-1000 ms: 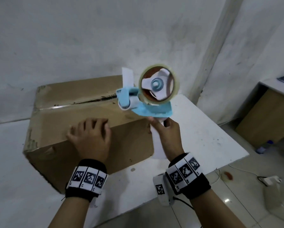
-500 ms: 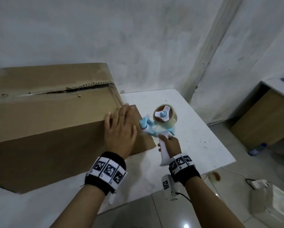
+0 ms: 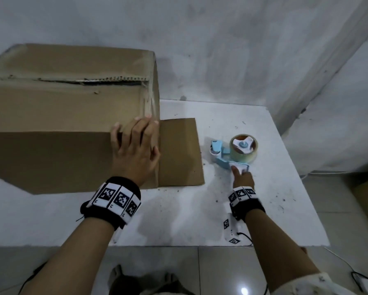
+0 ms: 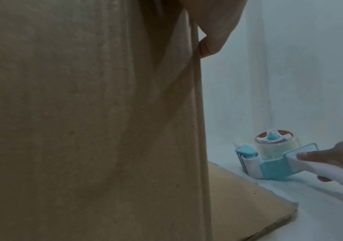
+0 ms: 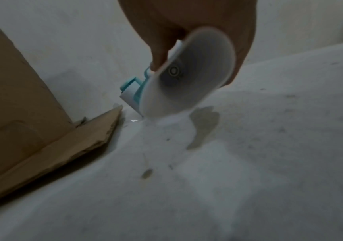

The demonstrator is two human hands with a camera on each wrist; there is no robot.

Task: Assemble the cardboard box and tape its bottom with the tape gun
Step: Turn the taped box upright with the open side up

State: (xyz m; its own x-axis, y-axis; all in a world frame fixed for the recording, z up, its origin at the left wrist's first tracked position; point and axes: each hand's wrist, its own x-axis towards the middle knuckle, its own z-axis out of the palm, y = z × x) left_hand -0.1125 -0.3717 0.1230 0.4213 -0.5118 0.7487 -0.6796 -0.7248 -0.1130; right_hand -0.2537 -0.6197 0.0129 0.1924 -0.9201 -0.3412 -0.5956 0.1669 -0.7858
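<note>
Right now my left hand [image 3: 135, 150] lies flat, fingers straight, on the near right corner of the big brown cardboard box [image 3: 68, 116] on the white counter [image 3: 274, 205]. My right hand [image 3: 241, 177] is curled round the white handle of the blue-and-white tape gun w/ clear tape roll [image 3: 234, 153], nose touching the counter beside the box's loose flap [image 3: 180, 152]. Top seam looks open, only clear tape at the right edge. Advice: keep the box pinned, lift the gun, push flaps flush, start tape over the edge, pull straight along the seam w/ firm pressure.
</note>
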